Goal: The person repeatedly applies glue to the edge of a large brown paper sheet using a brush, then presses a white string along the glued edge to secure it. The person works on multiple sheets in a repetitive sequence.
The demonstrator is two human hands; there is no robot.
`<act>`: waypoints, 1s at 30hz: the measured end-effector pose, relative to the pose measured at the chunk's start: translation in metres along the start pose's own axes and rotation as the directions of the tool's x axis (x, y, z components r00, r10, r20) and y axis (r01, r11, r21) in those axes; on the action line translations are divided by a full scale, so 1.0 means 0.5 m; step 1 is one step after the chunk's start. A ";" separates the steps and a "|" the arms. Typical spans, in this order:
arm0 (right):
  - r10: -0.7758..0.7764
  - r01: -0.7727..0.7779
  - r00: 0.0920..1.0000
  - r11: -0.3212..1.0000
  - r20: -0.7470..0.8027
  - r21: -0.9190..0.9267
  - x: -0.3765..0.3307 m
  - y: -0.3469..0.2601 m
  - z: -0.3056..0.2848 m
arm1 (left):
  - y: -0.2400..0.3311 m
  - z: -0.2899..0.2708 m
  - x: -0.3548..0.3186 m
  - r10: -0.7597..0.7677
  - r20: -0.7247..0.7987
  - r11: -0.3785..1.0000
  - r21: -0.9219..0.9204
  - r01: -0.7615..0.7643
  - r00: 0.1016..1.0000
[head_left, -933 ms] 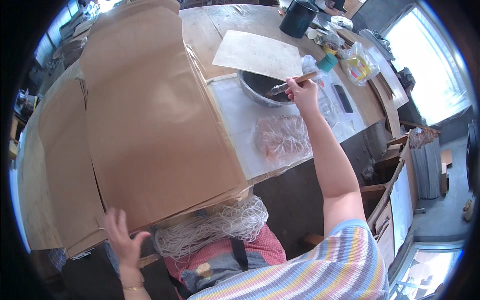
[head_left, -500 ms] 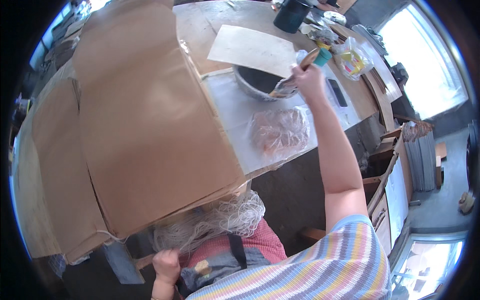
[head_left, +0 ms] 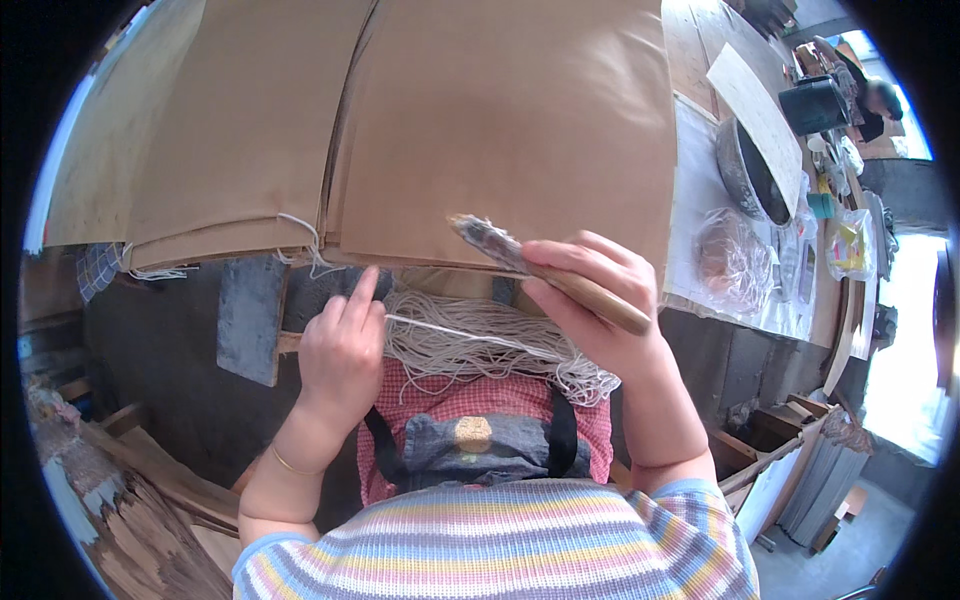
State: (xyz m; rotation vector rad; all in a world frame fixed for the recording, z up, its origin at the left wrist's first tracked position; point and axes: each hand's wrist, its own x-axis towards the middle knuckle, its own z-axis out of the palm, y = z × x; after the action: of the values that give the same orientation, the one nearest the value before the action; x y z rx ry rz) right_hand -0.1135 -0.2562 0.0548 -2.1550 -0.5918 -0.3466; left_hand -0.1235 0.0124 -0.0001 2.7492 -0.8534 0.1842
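Observation:
A wooden-handled brush (head_left: 585,293) is gripped in my right hand (head_left: 605,300). Its grey, paste-smeared bristles point up and left over the brown sheets (head_left: 500,130), near their front edge. Just short of that edge is my left hand (head_left: 342,350), one finger stretched forward and the others bent. A single white cord (head_left: 440,326) runs straight from this hand to the right, over a loose bundle of white cords (head_left: 470,350). That bundle lies across my lap, on a red checked cloth (head_left: 590,420). My left fingertips hide the cord's end.
At the right of the table stand a dark basin (head_left: 738,165), partly covered by a pale board (head_left: 760,120), and a plastic-wrapped brown lump (head_left: 735,255). Farther back are a black bucket (head_left: 812,105) and plastic bags (head_left: 850,245). A grey plank (head_left: 248,320) hangs below the table edge.
My view has swung left. My right hand has brought the brush from the basin to the front of the brown sheets. From my lap, my left hand has risen with a cord.

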 end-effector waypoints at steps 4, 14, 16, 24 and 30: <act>0.006 -0.006 1.000 1.000 0.030 0.005 0.041 0.006 0.048 | -0.004 0.013 0.033 -0.008 0.058 1.000 0.028 0.007 0.998; 0.170 -0.170 0.985 0.985 0.003 0.024 0.069 -0.024 0.072 | -0.018 0.039 0.047 0.040 0.090 0.998 0.044 -0.044 0.995; 0.138 -0.138 0.990 0.990 0.009 0.023 0.070 -0.003 0.106 | -0.015 0.037 0.051 0.040 0.078 0.999 0.033 -0.043 0.996; 0.581 -0.586 0.805 0.811 -0.121 -0.002 -0.001 0.026 0.009 | -0.018 0.053 0.050 -0.006 0.131 0.999 0.041 0.001 0.991; 0.627 -0.676 0.731 0.720 -0.269 -0.159 -0.075 0.069 -0.092 | -0.018 0.054 0.052 0.014 0.139 0.995 0.093 -0.027 0.990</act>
State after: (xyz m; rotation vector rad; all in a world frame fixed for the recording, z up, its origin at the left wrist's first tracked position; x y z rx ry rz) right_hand -0.1292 -0.3221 0.0429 -2.3683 0.3745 -0.2358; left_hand -0.0959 -0.0021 -0.0227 2.8706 -0.9312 0.0384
